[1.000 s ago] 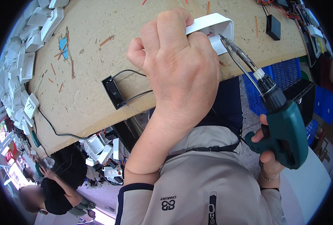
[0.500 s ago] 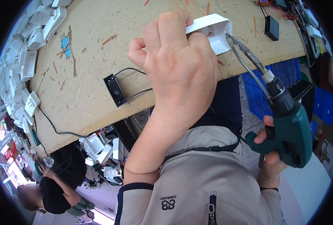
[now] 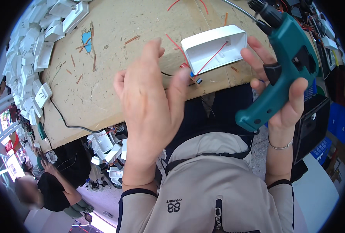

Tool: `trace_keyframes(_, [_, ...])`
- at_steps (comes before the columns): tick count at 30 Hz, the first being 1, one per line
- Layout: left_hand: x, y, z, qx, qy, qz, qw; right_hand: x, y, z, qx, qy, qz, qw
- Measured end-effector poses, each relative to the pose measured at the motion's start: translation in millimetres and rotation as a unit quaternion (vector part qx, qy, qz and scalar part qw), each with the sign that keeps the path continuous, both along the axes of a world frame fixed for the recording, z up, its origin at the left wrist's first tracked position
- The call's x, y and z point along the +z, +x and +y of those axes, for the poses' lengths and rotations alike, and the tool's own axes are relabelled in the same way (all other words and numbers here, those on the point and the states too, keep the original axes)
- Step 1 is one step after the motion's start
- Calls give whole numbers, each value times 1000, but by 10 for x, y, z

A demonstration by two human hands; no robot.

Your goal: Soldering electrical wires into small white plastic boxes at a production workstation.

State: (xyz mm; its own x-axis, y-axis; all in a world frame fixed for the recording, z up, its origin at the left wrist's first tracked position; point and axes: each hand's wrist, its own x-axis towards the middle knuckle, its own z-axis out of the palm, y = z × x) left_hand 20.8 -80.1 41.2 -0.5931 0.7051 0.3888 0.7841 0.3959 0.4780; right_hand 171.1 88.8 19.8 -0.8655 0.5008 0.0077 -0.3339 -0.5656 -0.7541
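Currently, in the head view, a person is working with two bare hands at a scrap-strewn tabletop (image 3: 114, 23). The left hand (image 3: 147, 99) is hovering above it, its grip spread, the thumb standing well away from the fingers and nothing visibly being pinched; blur is leaving it unclear whether the thumb is touching the small circuit board (image 3: 197, 81) beside it. The right hand (image 3: 287, 112) is holding a green pistol-shaped tool (image 3: 287, 44) aloft, its grip loosely cradling the tool between fingers and thumb; the front end is running past the upper edge, hiding the tip. Between the hands, a hollow white housing (image 3: 207, 44) is lying on the tabletop, its cavity facing the wearer, a red wire (image 3: 216, 54) running from inside toward the board at the near left corner. To the left, white casings (image 3: 45, 56) are forming a heap, while a co-worker (image 3: 54, 190) is sitting beyond. The step in hand is apparently centering on the wired board, with the tool hanging apart from it. Any next move on the wiring is probably calling for a steady left-hand pinch on the board and for a tip staying clear of fingers and plastic.
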Motion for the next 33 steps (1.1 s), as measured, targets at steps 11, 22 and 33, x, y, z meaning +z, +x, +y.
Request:
trace_keyframes(11, [-6, -571, 429, -23, -188, -61, 980, -111, -43, -79, -33, -23, 10, 999])
trace_keyframes(22, [-122, -453, 316, -51, -155, 44, 986, -100, -112, -291, -88, -28, -14, 996])
trace_keyframes(33, [-212, 24, 125, -156, 168, 7, 973, -41, -225, -538, -118, -47, -29, 991])
